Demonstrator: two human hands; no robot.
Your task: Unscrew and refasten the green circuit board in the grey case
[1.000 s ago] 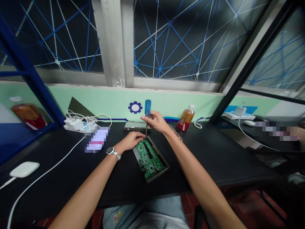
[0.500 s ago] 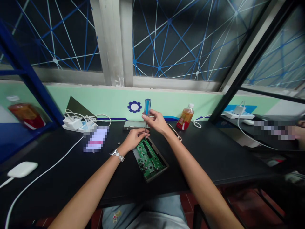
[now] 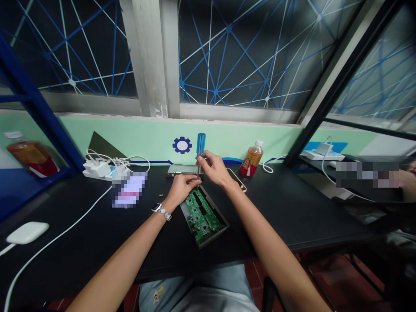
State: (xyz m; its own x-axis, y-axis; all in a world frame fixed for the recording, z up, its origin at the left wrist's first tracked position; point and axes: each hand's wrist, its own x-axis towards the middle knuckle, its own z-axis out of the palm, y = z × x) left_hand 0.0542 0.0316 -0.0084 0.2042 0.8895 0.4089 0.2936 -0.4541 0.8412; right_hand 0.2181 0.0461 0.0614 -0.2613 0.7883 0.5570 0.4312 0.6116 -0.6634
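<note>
A screwdriver [image 3: 201, 144] with a clear blue handle stands nearly upright, its tip at the far end of a green circuit board [image 3: 205, 219]. The board sits in a metal tray-like housing [image 3: 224, 221] lying at a slant on the desk. My right hand [image 3: 215, 168] is closed, thumb and fingers at the lower part of the handle. Lower down, my left hand [image 3: 182, 189] pinches the shaft just above the board, with a silver watch on that wrist. The fingers hide part of the board's far edge and the screwdriver's tip.
Behind my hands lies a flat metal case [image 3: 175, 170]. To the left are small screws [image 3: 160, 195], a blurred-out phone [image 3: 130, 190], a power strip [image 3: 105, 170] with cables and a white charger [image 3: 27, 233]. A drink bottle [image 3: 251, 159] and a looped cable [image 3: 242, 184] are at right.
My right fingers have shifted slightly around the screwdriver's handle. My left hand stays at the shaft, and the board keeps its place. The whole view has moved a little.
</note>
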